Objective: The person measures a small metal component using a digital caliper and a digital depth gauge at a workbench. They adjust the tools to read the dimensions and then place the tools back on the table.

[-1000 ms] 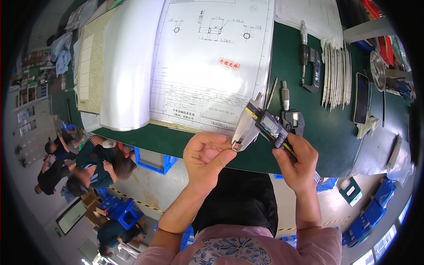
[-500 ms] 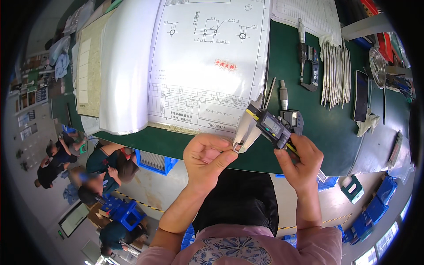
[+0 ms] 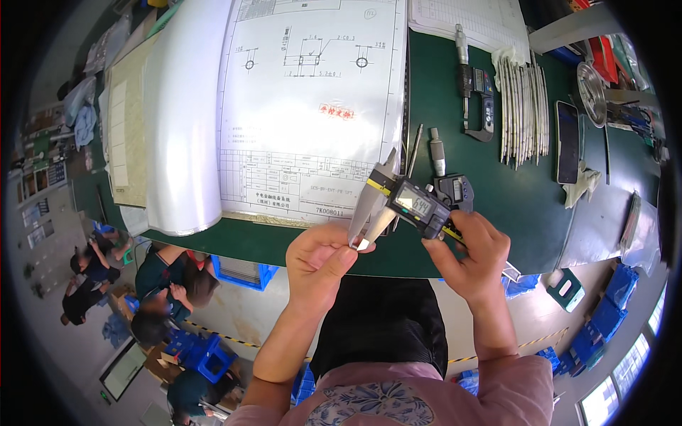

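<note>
A digital caliper (image 3: 420, 207) is gripped in my right hand (image 3: 474, 257), fingers closed around its beam and the thumb against its lower side. Its lit display faces up, and the long jaws point down and left toward my other hand. My left hand (image 3: 314, 268) pinches a small metal part (image 3: 359, 244) between thumb and fingers at the jaw tips. Fingertips and jaws hide most of the part, so I cannot tell whether both jaws touch it. Behind the hands lies a technical drawing (image 3: 298, 106) in a clear sleeve.
Beyond the caliper, a micrometer (image 3: 453, 186) lies on the green table (image 3: 433, 92). Another micrometer (image 3: 474, 99), a row of thin metal rods (image 3: 522, 110) and a phone (image 3: 567, 142) are farther right. Below the table edge stands a blue crate (image 3: 245, 273). People sit working at left.
The whole view has shifted, so the table things sit farther left. The caliper has tilted a little and its display reads more plainly. Both hands keep their holds.
</note>
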Available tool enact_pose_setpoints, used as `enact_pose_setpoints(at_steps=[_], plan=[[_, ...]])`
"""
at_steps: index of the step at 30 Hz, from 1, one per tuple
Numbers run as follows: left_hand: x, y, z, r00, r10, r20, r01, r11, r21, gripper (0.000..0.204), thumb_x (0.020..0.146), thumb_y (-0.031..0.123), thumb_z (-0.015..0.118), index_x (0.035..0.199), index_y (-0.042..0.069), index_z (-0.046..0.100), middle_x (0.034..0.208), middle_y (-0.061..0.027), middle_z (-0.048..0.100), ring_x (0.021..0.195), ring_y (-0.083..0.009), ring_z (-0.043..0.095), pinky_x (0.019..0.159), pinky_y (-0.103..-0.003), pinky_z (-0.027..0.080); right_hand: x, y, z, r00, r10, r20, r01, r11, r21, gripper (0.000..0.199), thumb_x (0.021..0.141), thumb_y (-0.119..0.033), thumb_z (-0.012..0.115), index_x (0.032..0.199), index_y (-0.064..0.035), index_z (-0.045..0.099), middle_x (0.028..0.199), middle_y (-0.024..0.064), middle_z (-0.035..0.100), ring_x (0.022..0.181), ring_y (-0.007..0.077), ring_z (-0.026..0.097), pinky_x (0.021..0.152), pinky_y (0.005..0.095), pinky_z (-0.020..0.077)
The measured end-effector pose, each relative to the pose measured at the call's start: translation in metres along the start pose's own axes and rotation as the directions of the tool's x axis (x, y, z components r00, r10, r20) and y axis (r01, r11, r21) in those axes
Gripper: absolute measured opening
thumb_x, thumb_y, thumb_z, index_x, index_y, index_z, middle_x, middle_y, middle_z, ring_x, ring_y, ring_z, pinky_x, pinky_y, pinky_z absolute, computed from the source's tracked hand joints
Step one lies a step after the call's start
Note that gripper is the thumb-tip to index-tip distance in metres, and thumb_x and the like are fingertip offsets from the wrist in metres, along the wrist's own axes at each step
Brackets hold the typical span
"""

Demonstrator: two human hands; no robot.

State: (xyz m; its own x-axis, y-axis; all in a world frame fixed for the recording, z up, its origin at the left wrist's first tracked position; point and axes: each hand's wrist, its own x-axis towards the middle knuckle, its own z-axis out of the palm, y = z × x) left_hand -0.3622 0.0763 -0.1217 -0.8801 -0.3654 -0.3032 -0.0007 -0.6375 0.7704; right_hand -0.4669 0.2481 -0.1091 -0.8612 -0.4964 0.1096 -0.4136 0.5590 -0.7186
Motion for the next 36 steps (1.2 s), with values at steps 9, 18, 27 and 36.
enact_pose_setpoints(at_steps=[9,18,27,36], plan=[[0.0000,-0.0021,-0.0002,0.998,-0.059,-0.024,0.057,0.996,-0.067,0.014,0.077,0.005,0.061,0.089,-0.001,0.058,0.085,-0.0118,0.062,0.079,-0.0188,0.060,0.076,-0.032,0.047,0.0016,-0.0014,0.0012,1.000,-0.014,0.023,0.014,1.000,-0.018,0.034,0.063,-0.021,0.073,0.085,-0.0008,0.056,0.058,0.0052,0.049,0.040,0.0164,0.044,0.037,0.0264,0.0357],[0.0002,-0.0044,-0.0001,0.999,-0.036,0.008,0.037,0.998,-0.048,0.011,0.078,0.005,0.061,0.088,0.000,0.059,0.085,-0.0116,0.062,0.078,-0.0178,0.060,0.074,-0.030,0.048,-0.0001,0.0025,-0.0029,0.999,0.002,0.052,0.002,0.998,-0.068,0.035,0.063,-0.026,0.073,0.082,-0.0026,0.055,0.059,0.0053,0.049,0.040,0.0169,0.044,0.037,0.0265,0.0354],[0.0010,-0.0013,0.0048,0.998,-0.055,-0.020,0.054,0.998,-0.020,0.012,0.078,0.005,0.061,0.088,-0.001,0.059,0.084,-0.0117,0.062,0.076,-0.0178,0.060,0.074,-0.030,0.048,0.0003,0.0019,0.0000,1.000,0.003,0.020,-0.003,1.000,-0.025,0.033,0.063,-0.023,0.073,0.082,-0.0021,0.056,0.058,0.0053,0.049,0.040,0.0171,0.044,0.037,0.0264,0.0354],[0.0016,-0.0064,0.0020,0.999,-0.044,0.023,0.044,0.999,0.008,0.013,0.079,0.006,0.059,0.089,-0.001,0.057,0.085,-0.0107,0.062,0.080,-0.0165,0.059,0.075,-0.030,0.046,-0.0001,0.0027,-0.0055,1.000,0.029,0.007,-0.029,0.998,-0.049,0.033,0.059,-0.023,0.075,0.077,-0.0027,0.056,0.055,0.0051,0.050,0.039,0.0168,0.044,0.037,0.0259,0.0350]])
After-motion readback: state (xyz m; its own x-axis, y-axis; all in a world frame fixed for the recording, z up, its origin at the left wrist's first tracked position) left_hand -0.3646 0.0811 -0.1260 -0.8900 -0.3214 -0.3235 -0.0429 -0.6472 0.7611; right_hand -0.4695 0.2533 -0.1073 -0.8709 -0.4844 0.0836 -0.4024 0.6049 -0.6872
